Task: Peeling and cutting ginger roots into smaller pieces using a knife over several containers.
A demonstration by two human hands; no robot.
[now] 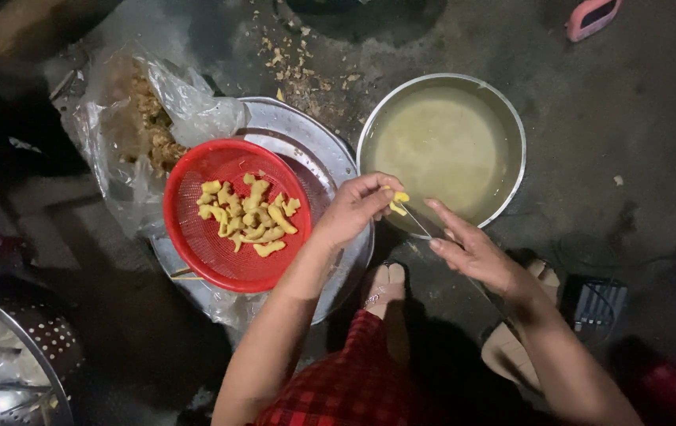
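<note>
Person, seen from above. Both forearms bare from elbow to wrist; no sleeves reach them, no watch, bracelet or ring can be made out. Left hand (353,209) and right hand (472,252): bare, ungloved, nails short and plain as far as the dim light shows. Garment (350,386): red cloth crossed by a dark check, covering the lap and lower body. Footwear: light-coloured open sandal (385,288) on one foot, a similar pale sandal (511,355) on the other, its detail lost in shadow.
</note>
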